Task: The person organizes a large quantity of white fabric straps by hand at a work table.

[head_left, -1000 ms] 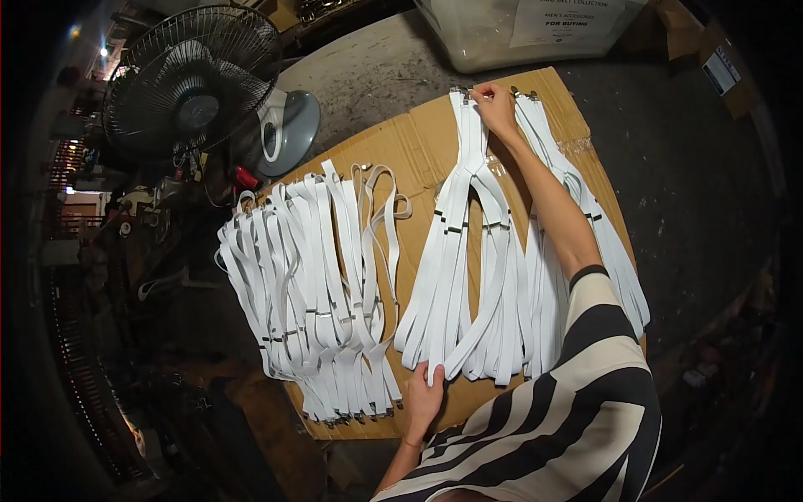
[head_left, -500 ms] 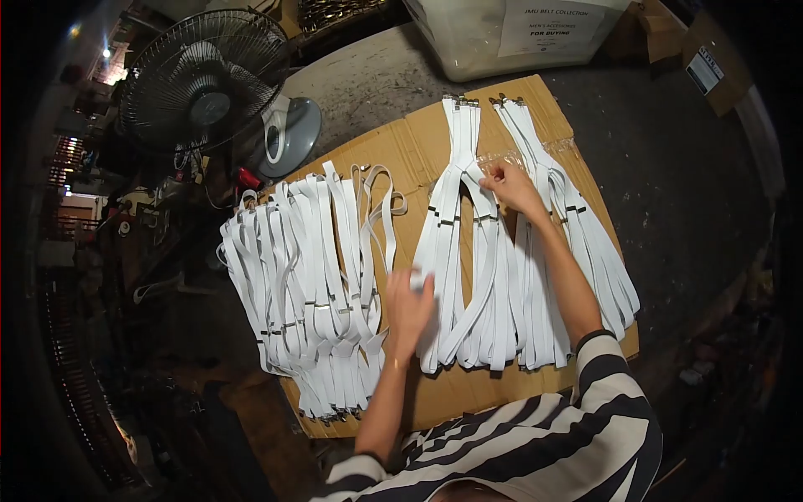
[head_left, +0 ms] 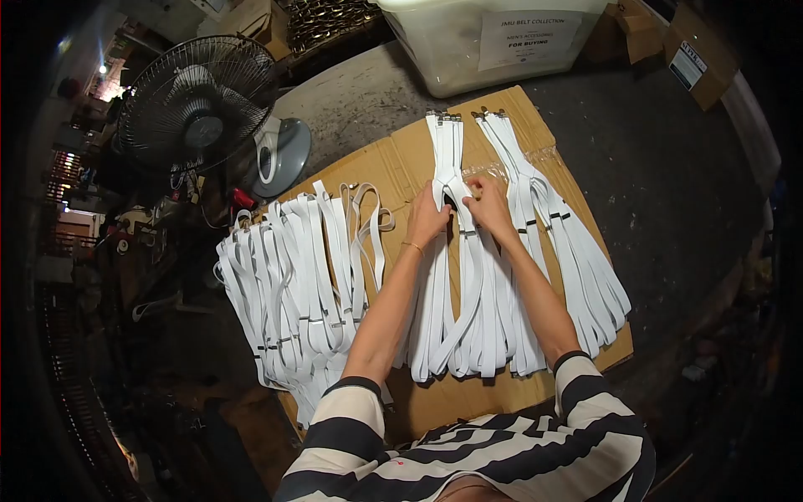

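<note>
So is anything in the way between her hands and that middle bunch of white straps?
Nothing visible. The left hand and right hand both rest directly on the middle strap bundle, at its crossing point.

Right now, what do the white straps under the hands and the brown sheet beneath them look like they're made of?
White straps: probably woven elastic or fabric webbing, matte; they lie limp and flat, with small dark metal-looking clips at the far ends. Brown sheet: corrugated cardboard, dull, with fold creases and a flap seam.

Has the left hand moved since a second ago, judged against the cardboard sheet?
Yes. The left hand has gone from the near edge of the cardboard sheet up to the crossing of the middle strap bundle, beside the right hand.
</note>
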Demonstrator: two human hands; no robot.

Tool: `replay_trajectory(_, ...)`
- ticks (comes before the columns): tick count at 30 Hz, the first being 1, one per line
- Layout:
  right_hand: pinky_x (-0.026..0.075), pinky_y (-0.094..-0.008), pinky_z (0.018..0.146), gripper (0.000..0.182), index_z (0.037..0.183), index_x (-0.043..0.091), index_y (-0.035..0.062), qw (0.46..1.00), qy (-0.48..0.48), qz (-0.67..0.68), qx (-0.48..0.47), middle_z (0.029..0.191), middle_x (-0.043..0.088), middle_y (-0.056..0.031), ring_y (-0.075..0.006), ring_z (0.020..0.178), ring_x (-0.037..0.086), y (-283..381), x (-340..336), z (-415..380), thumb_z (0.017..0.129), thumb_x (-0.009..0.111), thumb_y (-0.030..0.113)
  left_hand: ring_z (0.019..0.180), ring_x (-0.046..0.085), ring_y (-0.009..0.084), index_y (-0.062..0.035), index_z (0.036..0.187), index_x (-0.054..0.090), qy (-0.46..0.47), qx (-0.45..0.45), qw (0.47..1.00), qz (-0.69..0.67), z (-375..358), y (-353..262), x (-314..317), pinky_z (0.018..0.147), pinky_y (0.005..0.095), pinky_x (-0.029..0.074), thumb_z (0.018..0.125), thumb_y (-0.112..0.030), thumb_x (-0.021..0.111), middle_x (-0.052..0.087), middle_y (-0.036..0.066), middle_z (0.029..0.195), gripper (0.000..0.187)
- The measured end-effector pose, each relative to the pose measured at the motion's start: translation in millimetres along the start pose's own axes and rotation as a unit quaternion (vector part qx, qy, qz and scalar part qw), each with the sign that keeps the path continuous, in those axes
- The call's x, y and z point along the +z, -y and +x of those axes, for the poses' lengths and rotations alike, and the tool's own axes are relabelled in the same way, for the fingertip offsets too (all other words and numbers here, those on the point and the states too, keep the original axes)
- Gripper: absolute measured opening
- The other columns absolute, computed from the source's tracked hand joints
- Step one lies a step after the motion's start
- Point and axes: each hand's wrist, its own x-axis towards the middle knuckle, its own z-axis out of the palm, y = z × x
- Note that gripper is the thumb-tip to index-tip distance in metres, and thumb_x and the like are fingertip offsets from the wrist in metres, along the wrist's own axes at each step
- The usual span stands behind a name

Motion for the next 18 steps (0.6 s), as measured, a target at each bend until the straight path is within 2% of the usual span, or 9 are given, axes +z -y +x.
replay_trajectory(1,0.044,-0.0378,0.085,0.037,0.107,0.057,-0.0013,0.993,-0.070,-0.074,-0.053,0.112,0.056,-0.0184,-0.0296,0.097,0.056,9,-2,-4,0.072,0.069,0.005,0.109,0.049,0.0423,0.0094,0.130,0.032,-0.032,0.012,0.999,0.027,-1,0,2,0.095,0.0430,0.039,0.072,-0.012,0.065,0.050,0.030,0.116,0.070)
replay_trajectory(2,0.033,-0.0430,0.100,0.046,0.120,0.050,0.0013,0.992,-0.044,-0.040,-0.109,0.134,0.039,-0.0218,-0.0380,0.119,0.041,7,0,-3,0.076,0.064,0.007,0.109,0.049,0.0423,0.0094,0.130,0.032,-0.032,0.014,0.999,0.028,-2,0,4,0.095,0.0430,0.039,0.072,-0.012,0.065,0.050,0.030,0.116,0.070)
replay_trajectory(3,0.033,-0.0430,0.100,0.046,0.120,0.050,0.0013,0.992,-0.046,-0.038,-0.109,0.134,0.039,-0.0218,-0.0380,0.119,0.041,8,3,-4,0.076,0.064,0.007,0.109,0.049,0.0431,0.0095,0.130,0.032,-0.057,0.045,0.997,0.037,-4,0,8,0.096,0.0429,0.039,0.073,-0.010,0.063,0.049,0.031,0.118,0.068)
replay_trajectory(5,0.033,-0.0432,0.102,0.048,0.127,0.045,0.0030,0.950,-0.052,-0.137,-0.275,0.138,0.035,-0.0211,-0.0378,0.126,0.036,10,10,-7,0.080,0.058,0.007,0.110,0.048,0.0439,0.0095,0.131,0.031,-0.081,0.078,0.993,0.045,-6,3,13,0.096,0.0429,0.039,0.074,-0.008,0.060,0.047,0.032,0.120,0.066)
replay_trajectory(6,0.029,-0.0448,0.105,0.050,0.133,0.039,0.0029,0.942,-0.015,-0.168,-0.289,0.143,0.030,-0.0194,-0.0370,0.130,0.031,5,13,-9,0.086,0.052,0.012,0.110,0.048,0.0442,0.0099,0.131,0.031,-0.081,0.076,0.992,0.055,-5,7,15,0.097,0.0427,0.038,0.075,-0.008,0.059,0.046,0.033,0.121,0.066)
replay_trajectory(8,0.028,-0.0455,0.106,0.051,0.135,0.037,0.0031,0.944,-0.005,-0.181,-0.275,0.144,0.029,-0.0182,-0.0362,0.131,0.030,-14,26,-12,0.087,0.050,0.015,0.111,0.047,0.0445,0.0102,0.131,0.030,-0.083,0.074,0.992,0.065,-5,7,15,0.097,0.0426,0.038,0.075,-0.009,0.059,0.045,0.033,0.123,0.066)
replay_trajectory(10,0.026,-0.0462,0.107,0.052,0.136,0.035,0.0034,0.946,0.007,-0.193,-0.261,0.145,0.028,-0.0171,-0.0355,0.132,0.028,-17,31,-13,0.089,0.049,0.019,0.112,0.047,0.0437,0.0106,0.131,0.030,-0.046,0.017,0.997,0.064,-6,-1,10,0.097,0.0430,0.038,0.074,-0.009,0.058,0.045,0.032,0.123,0.067)
replay_trajectory(13,0.023,-0.0471,0.108,0.053,0.138,0.032,0.0039,0.937,0.004,-0.241,-0.252,0.146,0.026,-0.0157,-0.0341,0.134,0.026,-18,36,-16,0.090,0.046,0.022,0.111,0.047,0.0432,0.0104,0.132,0.030,-0.006,-0.014,0.997,0.072,-5,-4,3,0.097,0.0427,0.039,0.073,-0.008,0.057,0.046,0.031,0.124,0.068)
replay_trajectory(18,0.020,-0.0477,0.109,0.057,0.140,0.028,0.0041,0.933,0.009,-0.281,-0.226,0.148,0.024,-0.0145,-0.0326,0.136,0.023,-19,40,-18,0.090,0.046,0.023,0.118,0.043,0.0422,0.0113,0.133,0.029,-0.014,0.041,0.993,0.109,-2,12,6,0.101,0.0421,0.035,0.072,-0.008,0.057,0.042,0.030,0.128,0.070)
